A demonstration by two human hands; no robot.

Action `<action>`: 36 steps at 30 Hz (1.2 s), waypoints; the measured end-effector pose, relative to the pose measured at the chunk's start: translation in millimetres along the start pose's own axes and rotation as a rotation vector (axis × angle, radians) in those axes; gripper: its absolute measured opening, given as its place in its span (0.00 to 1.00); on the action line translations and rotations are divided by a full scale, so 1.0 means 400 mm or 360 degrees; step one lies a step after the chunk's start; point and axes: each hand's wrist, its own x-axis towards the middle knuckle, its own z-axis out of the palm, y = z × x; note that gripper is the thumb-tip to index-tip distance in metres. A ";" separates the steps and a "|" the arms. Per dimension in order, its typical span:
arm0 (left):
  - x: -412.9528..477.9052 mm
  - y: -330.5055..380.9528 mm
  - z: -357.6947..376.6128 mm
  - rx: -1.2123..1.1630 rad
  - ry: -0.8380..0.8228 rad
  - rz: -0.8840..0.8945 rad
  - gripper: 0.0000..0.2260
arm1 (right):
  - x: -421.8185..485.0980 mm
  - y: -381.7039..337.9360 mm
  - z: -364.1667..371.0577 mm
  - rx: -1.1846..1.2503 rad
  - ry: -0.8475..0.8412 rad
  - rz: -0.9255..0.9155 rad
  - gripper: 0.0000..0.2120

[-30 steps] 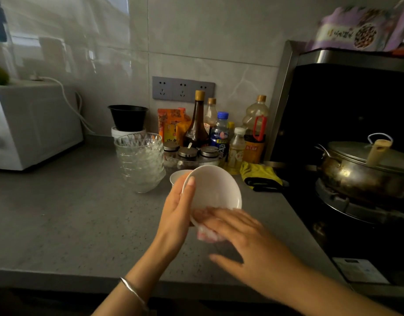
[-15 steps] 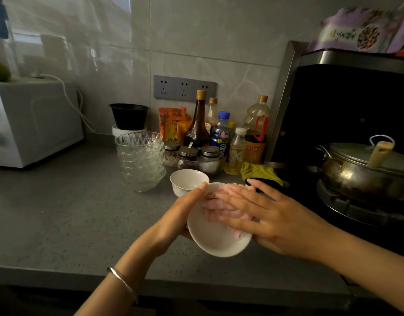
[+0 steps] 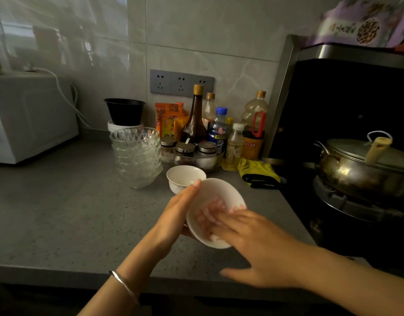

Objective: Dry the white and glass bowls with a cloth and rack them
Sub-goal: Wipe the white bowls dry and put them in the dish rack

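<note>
My left hand (image 3: pixel 177 213) grips a white bowl (image 3: pixel 221 192) by its left rim and underside, tilted toward me above the grey counter. My right hand (image 3: pixel 253 242) lies with straight fingers inside the bowl, pressing a pink-and-white cloth (image 3: pixel 211 213) against its inner wall. A second, smaller white bowl (image 3: pixel 185 176) stands upright on the counter just behind. To its left rises a stack of several glass bowls (image 3: pixel 137 156).
Grey counter (image 3: pixel 59 213) runs left to a white appliance (image 3: pixel 30 117). Bottles (image 3: pixel 195 117), spice jars and a black bowl (image 3: pixel 124 110) line the back wall. A yellow cloth (image 3: pixel 257 169) lies by the stove, where a lidded pot (image 3: pixel 365 167) sits.
The bowl has turned in my left hand, and my right hand with the cloth has swept from the upper rim down into the bowl's lower inside.
</note>
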 end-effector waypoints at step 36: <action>0.000 0.019 -0.025 0.0028 -0.0269 -0.0054 0.25 | 0.034 0.024 -0.021 0.0515 0.0327 0.0150 0.09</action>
